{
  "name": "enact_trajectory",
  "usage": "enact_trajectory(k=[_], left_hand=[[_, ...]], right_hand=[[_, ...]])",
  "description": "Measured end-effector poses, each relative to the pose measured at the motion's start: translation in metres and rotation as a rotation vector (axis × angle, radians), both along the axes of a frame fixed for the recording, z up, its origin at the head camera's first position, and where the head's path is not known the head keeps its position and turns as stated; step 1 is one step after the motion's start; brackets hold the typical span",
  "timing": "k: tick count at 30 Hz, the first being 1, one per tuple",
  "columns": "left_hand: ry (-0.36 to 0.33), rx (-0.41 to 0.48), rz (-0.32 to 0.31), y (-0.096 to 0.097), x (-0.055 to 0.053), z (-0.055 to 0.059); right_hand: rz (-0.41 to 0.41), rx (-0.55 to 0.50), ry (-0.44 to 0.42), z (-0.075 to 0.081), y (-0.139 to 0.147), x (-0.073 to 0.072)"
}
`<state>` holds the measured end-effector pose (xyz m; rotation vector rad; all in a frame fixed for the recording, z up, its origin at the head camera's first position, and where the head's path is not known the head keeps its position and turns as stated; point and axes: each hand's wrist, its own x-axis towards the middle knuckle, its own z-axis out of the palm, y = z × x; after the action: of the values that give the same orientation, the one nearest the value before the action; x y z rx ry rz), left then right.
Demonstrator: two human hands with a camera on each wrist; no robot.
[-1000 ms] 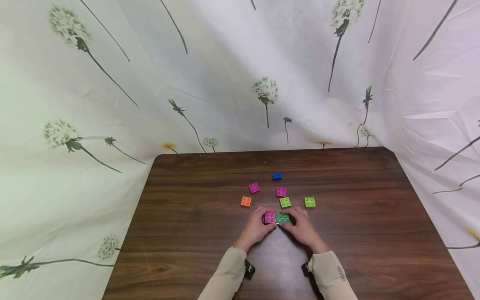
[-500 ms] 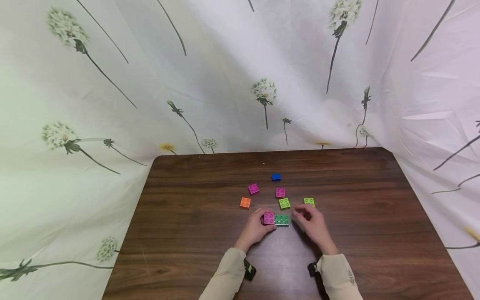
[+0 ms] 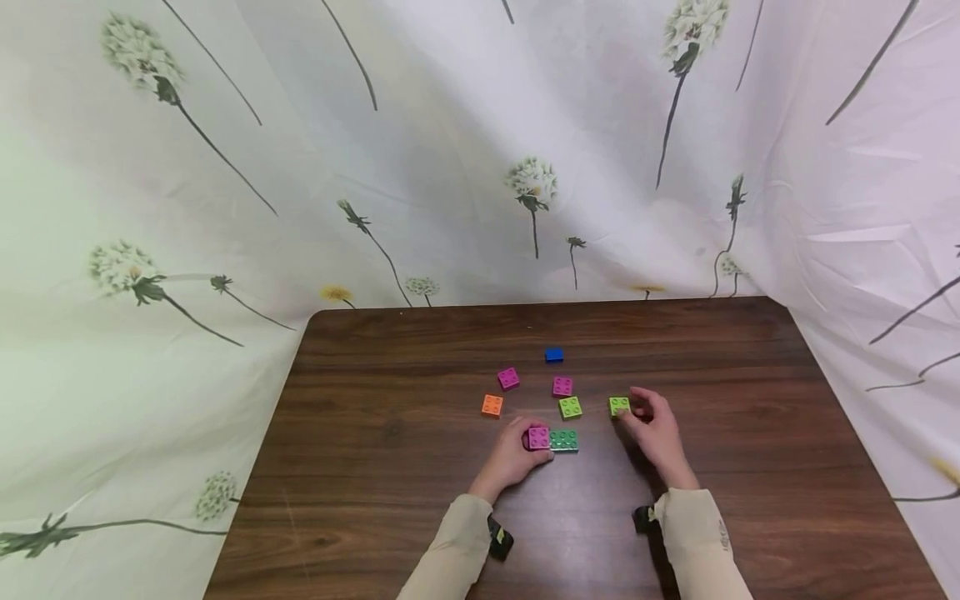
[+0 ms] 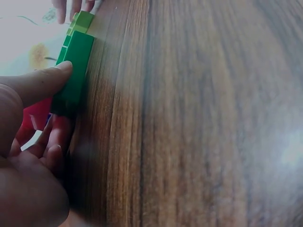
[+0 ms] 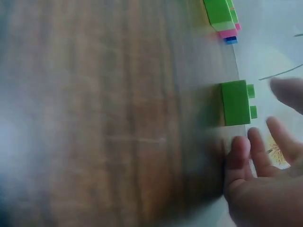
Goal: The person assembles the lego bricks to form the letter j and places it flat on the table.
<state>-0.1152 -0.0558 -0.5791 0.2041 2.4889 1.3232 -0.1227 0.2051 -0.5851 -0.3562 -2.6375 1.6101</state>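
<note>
My left hand (image 3: 512, 457) grips a pink brick (image 3: 538, 437) that sits on the left end of a longer dark green brick (image 3: 564, 440). In the left wrist view the thumb lies against the side of the green brick (image 4: 79, 61), while curled fingers show on the far side, below the pink one. Over to the right, my right hand (image 3: 660, 432) is beside a lime green brick (image 3: 617, 405), thumb and fingers spread. The right wrist view has this lime brick (image 5: 235, 103) standing studs up on the table, a gap between it and the fingertips.
Beyond the hands lie a second lime brick (image 3: 570, 407), an orange brick (image 3: 492, 405), two pink bricks, one left (image 3: 508, 378) and one right (image 3: 562, 387), and a blue brick (image 3: 553, 355). A flower-patterned curtain (image 3: 450, 167) hangs behind the wooden table (image 3: 360, 500).
My right hand has let go of the green brick and moved right and away from me to the right-hand lime brick. My left hand stays in place with the joined bricks.
</note>
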Motion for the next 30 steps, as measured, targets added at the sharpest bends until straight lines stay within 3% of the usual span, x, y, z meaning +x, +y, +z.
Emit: enact_trajectory(k=[4, 11, 16, 30], left_hand=[[-0.007, -0.002, -0.002, 0.0002, 0.0003, -0.0005], [-0.012, -0.012, 0.002, -0.0004, 0.0010, -0.0005], [-0.008, -0.015, -0.003, -0.0005, 0.0003, -0.0001], [-0.005, -0.003, 0.005, -0.0005, 0.0017, -0.0010]], right_hand=[[0.101, 0.034, -0.054, 0.0011, 0.0024, -0.0058], [0.196, 0.203, -0.020, 0.0013, -0.0020, -0.0081], [0.201, 0.254, -0.047, 0.0022, -0.0051, -0.0067], [0.191, 0.241, -0.055, 0.0010, -0.0023, -0.0030]])
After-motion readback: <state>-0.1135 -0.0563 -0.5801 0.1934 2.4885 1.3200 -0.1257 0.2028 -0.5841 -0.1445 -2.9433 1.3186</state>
